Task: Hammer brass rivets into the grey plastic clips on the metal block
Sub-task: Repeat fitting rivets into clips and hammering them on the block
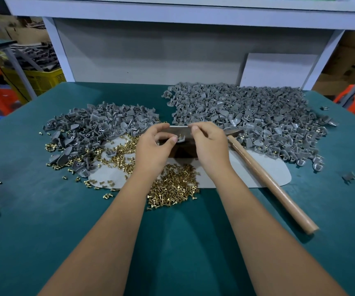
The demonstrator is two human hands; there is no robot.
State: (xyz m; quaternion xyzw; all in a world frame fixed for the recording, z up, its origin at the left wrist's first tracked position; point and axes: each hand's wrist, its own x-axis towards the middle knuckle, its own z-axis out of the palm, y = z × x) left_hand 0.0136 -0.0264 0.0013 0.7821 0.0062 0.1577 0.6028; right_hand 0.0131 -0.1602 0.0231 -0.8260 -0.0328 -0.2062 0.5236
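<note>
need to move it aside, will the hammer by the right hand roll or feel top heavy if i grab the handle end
The hammer probably balances head-heavy: its metal head sits far from the long wooden handle's free end. The round handle might roll a little, though the head, lying against the clip pile, should check it.

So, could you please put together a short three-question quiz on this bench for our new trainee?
1. True or false: the hammer is held in the right hand.
2. The loose brass rivets nearest the person lie: A) between the forearms, B) on the right-hand clip pile, C) in the yellow crate.
3. Fill in: both hands meet over the metal ____, the left hand at a grey clip.

Key: 1 false; 2 A; 3 block.
</note>
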